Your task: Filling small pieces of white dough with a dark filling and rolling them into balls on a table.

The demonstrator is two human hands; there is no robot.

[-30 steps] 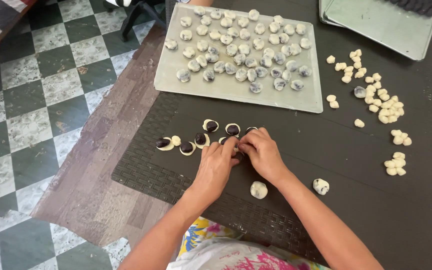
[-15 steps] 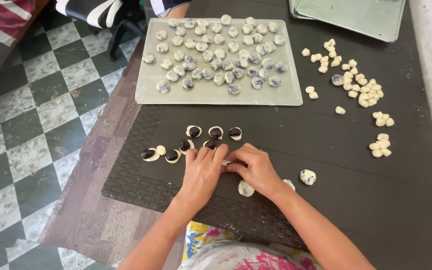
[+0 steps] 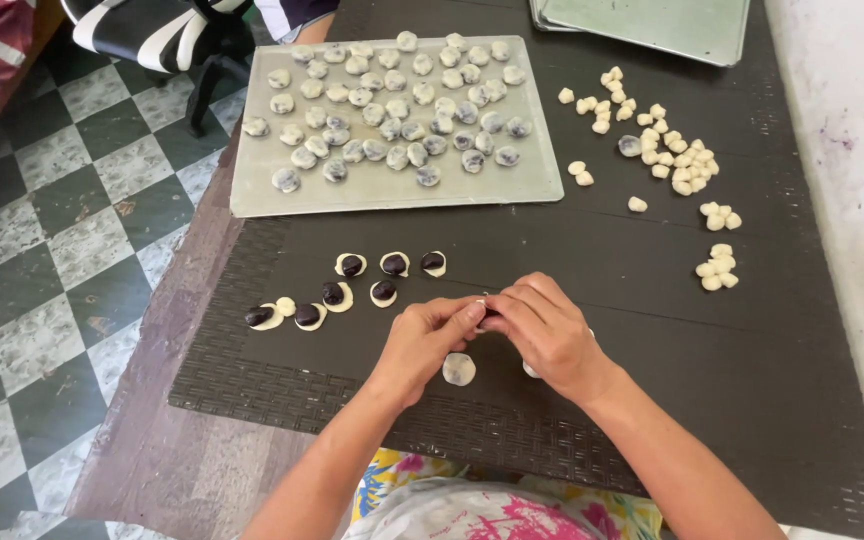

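Hands (image 3: 487,325) around filled dough piece (image 3: 485,312)

Bare forearms, 2 ringless hands (image 3: 492,335), white garment splashed pink, yellow, blue.

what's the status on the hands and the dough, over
Left hand and right hand pinched together on one dough piece. Sealed ball just below them. Filled rounds to the left, nothing in the way.

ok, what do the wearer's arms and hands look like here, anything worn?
Both hands bare: left hand and right hand show no gloves, rings or watch. Forearms are bare too, with no sleeves in view. Below them, at the frame's bottom edge, is a garment with a bright floral print in pink, yellow and blue on a light ground.
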